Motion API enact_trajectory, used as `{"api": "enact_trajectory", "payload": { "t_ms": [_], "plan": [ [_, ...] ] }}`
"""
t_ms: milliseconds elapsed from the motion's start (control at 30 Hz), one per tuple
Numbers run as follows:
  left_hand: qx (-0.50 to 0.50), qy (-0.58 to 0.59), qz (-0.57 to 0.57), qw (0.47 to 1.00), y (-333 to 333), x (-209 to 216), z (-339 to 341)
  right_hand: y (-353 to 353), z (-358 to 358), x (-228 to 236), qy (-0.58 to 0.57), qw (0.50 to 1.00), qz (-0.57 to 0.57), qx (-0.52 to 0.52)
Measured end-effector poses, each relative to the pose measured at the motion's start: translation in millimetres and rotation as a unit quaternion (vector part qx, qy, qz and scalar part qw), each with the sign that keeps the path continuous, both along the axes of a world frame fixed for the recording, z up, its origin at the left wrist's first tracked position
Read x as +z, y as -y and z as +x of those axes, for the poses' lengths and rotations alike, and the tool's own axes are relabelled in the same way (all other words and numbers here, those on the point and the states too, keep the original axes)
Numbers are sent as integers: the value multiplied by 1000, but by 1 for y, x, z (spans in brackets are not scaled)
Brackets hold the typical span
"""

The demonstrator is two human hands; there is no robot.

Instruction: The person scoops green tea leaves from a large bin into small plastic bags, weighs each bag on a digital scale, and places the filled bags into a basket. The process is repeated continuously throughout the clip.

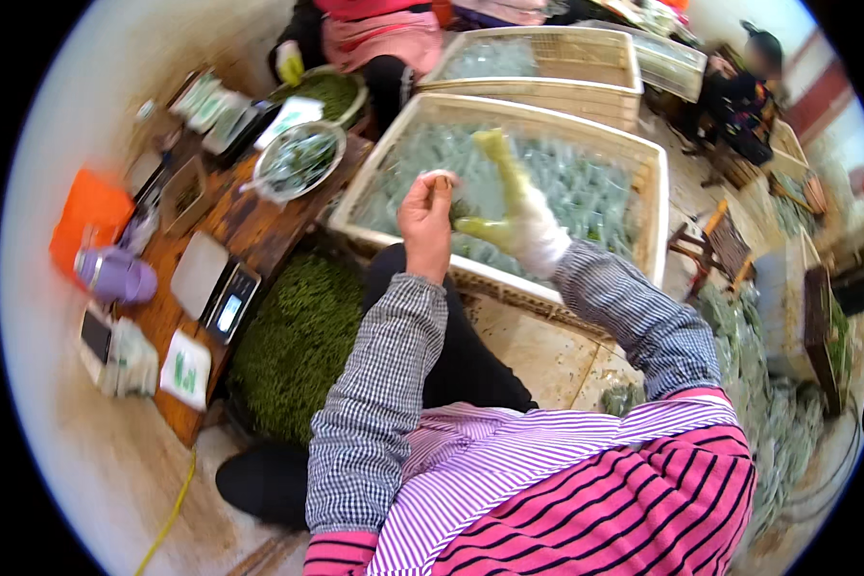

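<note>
My left hand [425, 223] is bare and raised over the near edge of a large cream plastic crate [655, 226]. Its thumb and fingers are pinched together; whatever may be between them is too small to name. To its right my right hand [523, 216] wears a yellow-green and white glove, with thumb and fingers stretched apart and nothing visible in them. Beneath both hands, the crate holds many clear plastic packets [586, 182] with green contents. A small dark patch beside the left fingertips is blurred.
A wooden table [288, 226] at left carries a scale [216, 286], a bowl of packets [300, 161] and a purple flask [115, 276]. Below it stands a container of fine green leaves [293, 336]. Another crate [538, 65] and two people are beyond; packets [768, 384] lie piled at right.
</note>
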State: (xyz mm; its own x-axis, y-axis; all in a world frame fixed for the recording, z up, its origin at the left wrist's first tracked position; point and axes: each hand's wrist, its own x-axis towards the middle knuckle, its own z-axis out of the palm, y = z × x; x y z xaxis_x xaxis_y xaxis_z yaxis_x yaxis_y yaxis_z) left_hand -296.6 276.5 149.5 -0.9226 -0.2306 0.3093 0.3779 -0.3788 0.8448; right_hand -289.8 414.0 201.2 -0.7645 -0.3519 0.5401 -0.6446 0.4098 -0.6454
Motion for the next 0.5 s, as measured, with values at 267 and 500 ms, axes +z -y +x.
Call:
{"api": "enact_trajectory", "payload": {
  "t_ms": [267, 500],
  "plan": [
    [-97, -47, -237, 965, -63, -24, 15, -143, -17, 22, 337, 888, -292, -111],
    [-293, -148, -499, 802, -85, -60, 52, -283, -128, -47, 101, 788, 305, -526]
  ]
}}
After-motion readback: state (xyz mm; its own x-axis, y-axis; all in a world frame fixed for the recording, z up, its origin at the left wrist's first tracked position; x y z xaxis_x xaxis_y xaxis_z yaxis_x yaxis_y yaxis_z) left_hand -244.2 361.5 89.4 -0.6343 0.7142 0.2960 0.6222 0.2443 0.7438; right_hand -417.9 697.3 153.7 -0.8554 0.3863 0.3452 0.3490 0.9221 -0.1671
